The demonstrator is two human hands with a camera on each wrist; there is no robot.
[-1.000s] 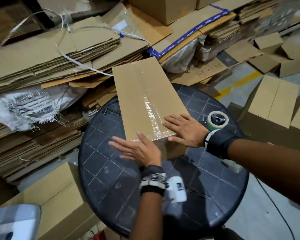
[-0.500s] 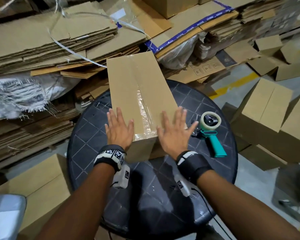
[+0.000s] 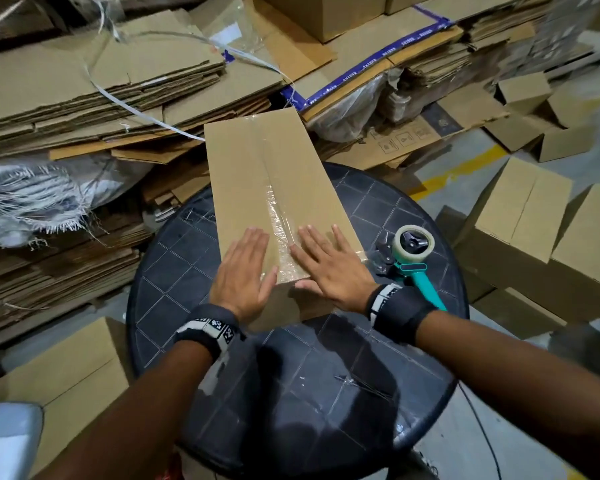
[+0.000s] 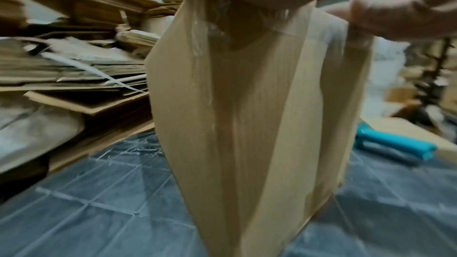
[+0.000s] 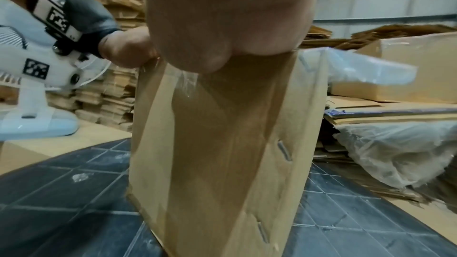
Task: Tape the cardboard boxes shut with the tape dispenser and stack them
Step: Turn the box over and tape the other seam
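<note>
Both hands, left hand (image 3: 242, 271) and right hand (image 3: 329, 268), flat, fingers straight, on the taped cardboard box (image 3: 271, 181).

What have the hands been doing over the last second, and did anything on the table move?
Both hands shifted. A second ago the left hand was at the near end of the cardboard box; half a second ago both flanked it. Now the left hand and right hand lie flat on top, either side of the clear tape. Nothing was gripped or released. The tape dispenser stayed on the round table.
</note>
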